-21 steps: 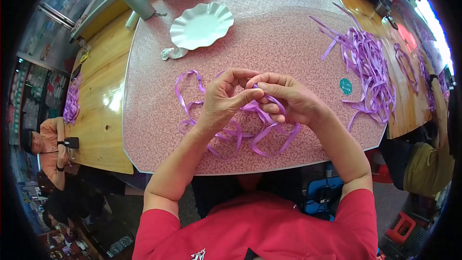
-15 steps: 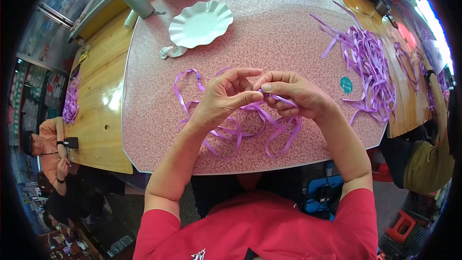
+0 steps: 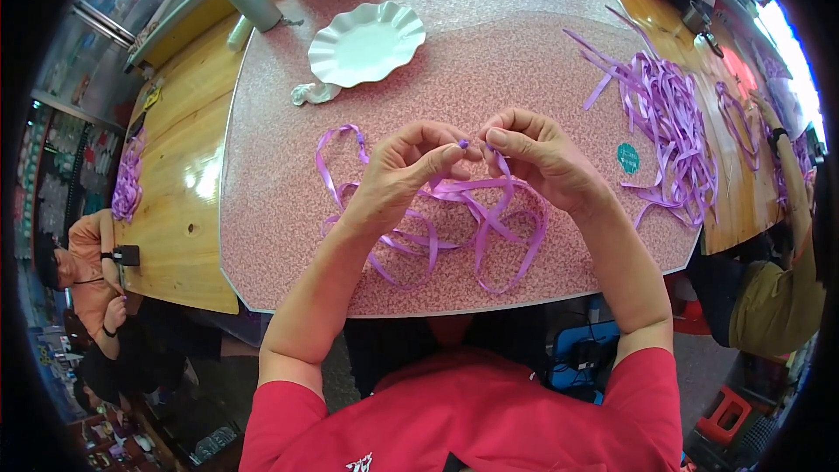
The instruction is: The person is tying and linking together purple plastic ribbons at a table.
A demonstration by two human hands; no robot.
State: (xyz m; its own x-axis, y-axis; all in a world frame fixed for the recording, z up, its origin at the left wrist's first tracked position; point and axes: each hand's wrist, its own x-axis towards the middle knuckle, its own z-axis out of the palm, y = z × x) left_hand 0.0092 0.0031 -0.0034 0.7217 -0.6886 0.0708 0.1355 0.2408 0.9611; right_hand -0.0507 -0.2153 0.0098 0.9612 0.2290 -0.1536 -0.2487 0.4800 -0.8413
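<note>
Both hands' grip pinching purple ribbon point(image 3: 472, 210), loops trailing below

Glossy purple ribbon point(image 3: 454, 218) lies looped on the pink table; one end pinched up

Clad in a red short-sleeved shirt, sleeves ending above the elbows, with a scrap of white marking at the chest by the lower edge of the view. Forearms bare from sleeve to wrist. Left hand point(image 3: 404, 173) and right hand point(image 3: 544, 157) bare too: no gloves, rings, watch or wristband to be seen. Fingernails short and plain.
</note>
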